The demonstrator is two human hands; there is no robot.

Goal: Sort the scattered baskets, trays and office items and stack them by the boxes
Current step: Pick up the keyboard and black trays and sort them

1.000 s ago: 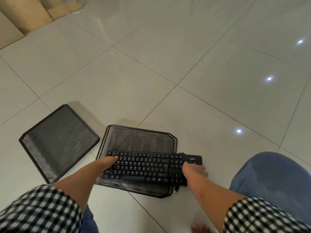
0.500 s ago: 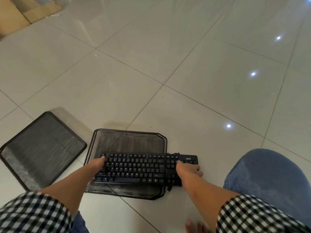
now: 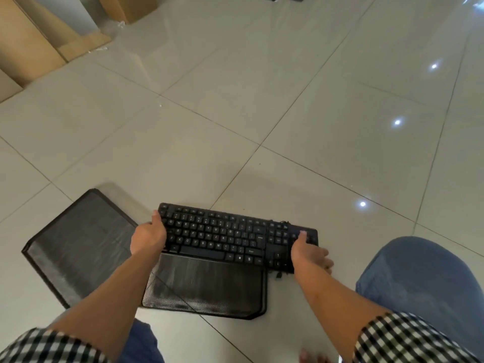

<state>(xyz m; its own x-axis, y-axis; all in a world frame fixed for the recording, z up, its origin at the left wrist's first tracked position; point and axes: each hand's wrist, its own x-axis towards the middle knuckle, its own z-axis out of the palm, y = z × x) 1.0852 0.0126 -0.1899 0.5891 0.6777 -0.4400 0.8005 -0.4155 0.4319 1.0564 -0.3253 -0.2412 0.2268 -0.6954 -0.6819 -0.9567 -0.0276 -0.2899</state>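
Observation:
A black keyboard (image 3: 222,234) is held level above the floor, over the far part of a black mesh tray (image 3: 207,286). My left hand (image 3: 148,237) grips its left end, thumb on top by the keys. My right hand (image 3: 309,251) grips its right end at the number pad, fingers curled under the edge. The keyboard's cable end (image 3: 278,275) dangles below the right side. A second black mesh tray (image 3: 78,244) lies on the floor to the left, close beside the first.
Cardboard boxes (image 3: 28,45) stand at the far left, with another box (image 3: 136,6) behind them. Glossy grey floor tiles (image 3: 288,100) stretch ahead. My knee in blue jeans (image 3: 424,281) is at the right, and toes (image 3: 311,358) show at the bottom edge.
Both hands have lifted the keyboard off the mesh tray and carried it forward, uncovering the tray's near part. The view has tilted up, bringing the cardboard boxes further into sight.

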